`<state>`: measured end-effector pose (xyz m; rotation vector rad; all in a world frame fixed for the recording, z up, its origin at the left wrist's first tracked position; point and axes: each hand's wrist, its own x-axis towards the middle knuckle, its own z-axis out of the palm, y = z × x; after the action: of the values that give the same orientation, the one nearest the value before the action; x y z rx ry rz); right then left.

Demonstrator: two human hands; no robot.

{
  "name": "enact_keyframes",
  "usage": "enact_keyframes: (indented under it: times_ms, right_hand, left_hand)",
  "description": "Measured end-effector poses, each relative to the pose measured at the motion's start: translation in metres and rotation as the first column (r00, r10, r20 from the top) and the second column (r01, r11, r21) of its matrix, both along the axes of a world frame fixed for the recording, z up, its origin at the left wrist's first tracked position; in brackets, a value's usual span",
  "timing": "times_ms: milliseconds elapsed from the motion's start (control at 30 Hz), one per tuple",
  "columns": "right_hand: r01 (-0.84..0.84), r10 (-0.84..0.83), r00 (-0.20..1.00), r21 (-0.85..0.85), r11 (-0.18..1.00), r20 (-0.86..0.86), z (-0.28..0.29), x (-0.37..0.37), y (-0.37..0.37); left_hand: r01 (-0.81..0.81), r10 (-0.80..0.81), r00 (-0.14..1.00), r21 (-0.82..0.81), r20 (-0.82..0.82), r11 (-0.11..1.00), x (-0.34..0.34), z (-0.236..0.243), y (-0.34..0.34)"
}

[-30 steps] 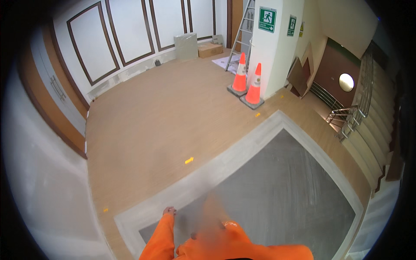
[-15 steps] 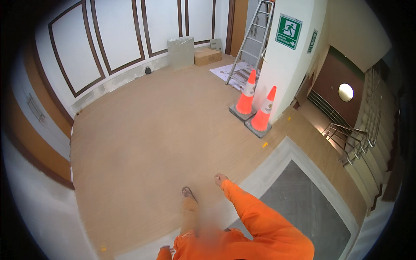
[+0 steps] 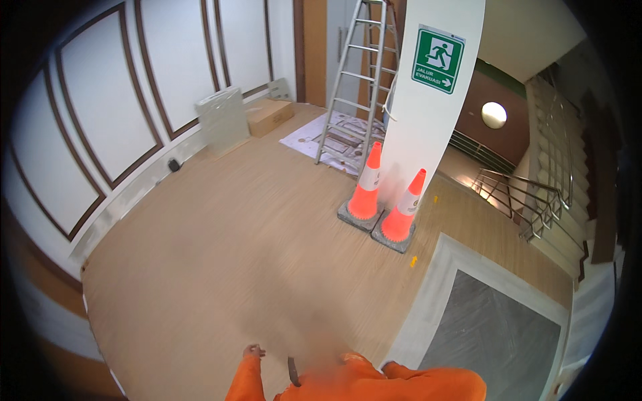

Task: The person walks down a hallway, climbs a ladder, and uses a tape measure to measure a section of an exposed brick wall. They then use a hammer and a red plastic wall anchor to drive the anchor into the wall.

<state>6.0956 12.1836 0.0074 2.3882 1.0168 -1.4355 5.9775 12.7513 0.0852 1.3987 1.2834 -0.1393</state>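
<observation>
My left hand (image 3: 254,351) hangs low in front of me at the end of an orange sleeve, over the tan floor (image 3: 194,267). Its fingers are loosely bent and a little apart, and I see nothing in them. Only a dark bit of my right hand (image 3: 387,365) shows beside my orange clothing; the sleeve and body hide its fingers. A narrow dark strip (image 3: 293,371) shows between my left arm and my body, too unclear to name. Neither hand touches anything that I can see.
Two orange traffic cones (image 3: 364,194) stand at the foot of a white pillar (image 3: 428,120). Behind them, a stepladder (image 3: 348,100) rests on a printed sheet (image 3: 301,138). A cardboard box (image 3: 271,117) and a wrapped panel (image 3: 224,123) are by the wall. Stair railings (image 3: 535,194) rise at right.
The cones, pillar and ladder appear nearer and my view has turned right. My left hand has swung forward, while my right hand has dropped back beside my body.
</observation>
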Motion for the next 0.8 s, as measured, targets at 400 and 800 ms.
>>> enact_keyframes:
  times_ms: [400, 800]
  right_hand:
    - [-0.123, 0.109, 0.990, 0.188, 0.974, 0.085, 0.065, 0.417, 0.379]
    - [0.945, -0.826, 0.185, 0.326, 0.002, -0.532, 0.119, 0.922, 0.776]
  left_hand:
    - [0.052, -0.090, 0.985, -0.240, -0.147, 0.969, 0.305, -0.023, 0.240]
    - [0.015, -0.049, 0.991, -0.260, -0.127, 0.965, 0.644, -0.008, 0.472]
